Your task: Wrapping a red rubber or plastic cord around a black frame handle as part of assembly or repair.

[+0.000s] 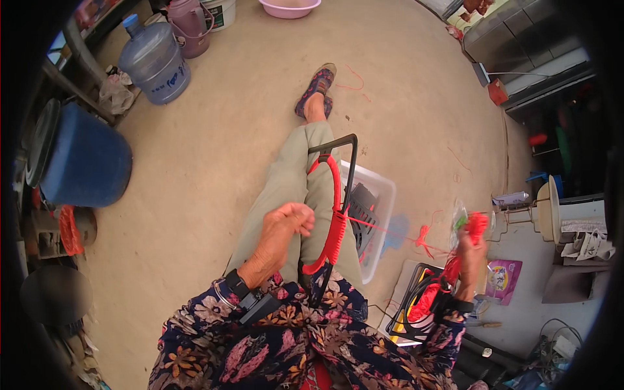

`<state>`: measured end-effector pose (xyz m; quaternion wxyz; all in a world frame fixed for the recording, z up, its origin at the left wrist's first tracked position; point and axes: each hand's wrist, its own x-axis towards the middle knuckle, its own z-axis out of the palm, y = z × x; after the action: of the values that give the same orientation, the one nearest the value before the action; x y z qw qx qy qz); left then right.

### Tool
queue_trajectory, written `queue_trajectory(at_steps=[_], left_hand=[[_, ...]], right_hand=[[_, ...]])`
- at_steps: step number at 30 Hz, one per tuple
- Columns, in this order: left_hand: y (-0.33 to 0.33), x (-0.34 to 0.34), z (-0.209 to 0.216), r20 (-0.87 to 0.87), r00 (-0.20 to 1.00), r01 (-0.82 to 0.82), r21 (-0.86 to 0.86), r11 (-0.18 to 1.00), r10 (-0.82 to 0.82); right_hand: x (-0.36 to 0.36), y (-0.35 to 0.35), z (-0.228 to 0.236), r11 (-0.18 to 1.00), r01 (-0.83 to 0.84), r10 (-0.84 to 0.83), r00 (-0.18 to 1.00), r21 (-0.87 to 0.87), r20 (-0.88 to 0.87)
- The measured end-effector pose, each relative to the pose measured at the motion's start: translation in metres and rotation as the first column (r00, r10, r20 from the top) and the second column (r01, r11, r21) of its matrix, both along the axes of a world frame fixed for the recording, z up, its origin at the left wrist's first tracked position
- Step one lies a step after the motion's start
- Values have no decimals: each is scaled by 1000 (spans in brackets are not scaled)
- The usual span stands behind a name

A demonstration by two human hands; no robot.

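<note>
A black angular frame (355, 162) with a curved part wrapped in red cord (337, 237) rests against my lap, between my legs. Just left of it my left hand (283, 229) is closed, its fingers curled and pressed together; whether anything is in them is hidden. Out to the right, my right hand (471, 253) grips a bundle of red cord (477, 225). A thin red strand (396, 235) stretches from the wrapped part toward that hand, with a small tangle (424, 242) along it.
Beside my legs stands a white plastic bin (388, 188) with black slotted pieces inside. At left are a blue bucket (91, 156) and a water jug (156, 68). A pink basin (290, 5) lies ahead. Black frames (416, 292) are by my right forearm.
</note>
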<state>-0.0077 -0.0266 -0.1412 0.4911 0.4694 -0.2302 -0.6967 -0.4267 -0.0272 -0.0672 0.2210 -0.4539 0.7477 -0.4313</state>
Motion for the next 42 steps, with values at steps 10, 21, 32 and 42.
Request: queue_trajectory(at_steps=[10,21,32,42], left_hand=[[-9,-25,16,-552,833,99,100,990,-27],[-3,-37,6,-693,721,129,142,981,5],[-2,-38,-2,-798,602,164,105,981,-15],[-5,-42,-7,-824,558,230,43,972,-96]], right_hand=[[201,2,-21,869,-470,249,687,157,682],[227,-2,-17,863,-495,289,643,97,709],[231,0,14,875,-485,317,567,-3,760],[221,-6,25,855,-502,399,477,-131,783]])
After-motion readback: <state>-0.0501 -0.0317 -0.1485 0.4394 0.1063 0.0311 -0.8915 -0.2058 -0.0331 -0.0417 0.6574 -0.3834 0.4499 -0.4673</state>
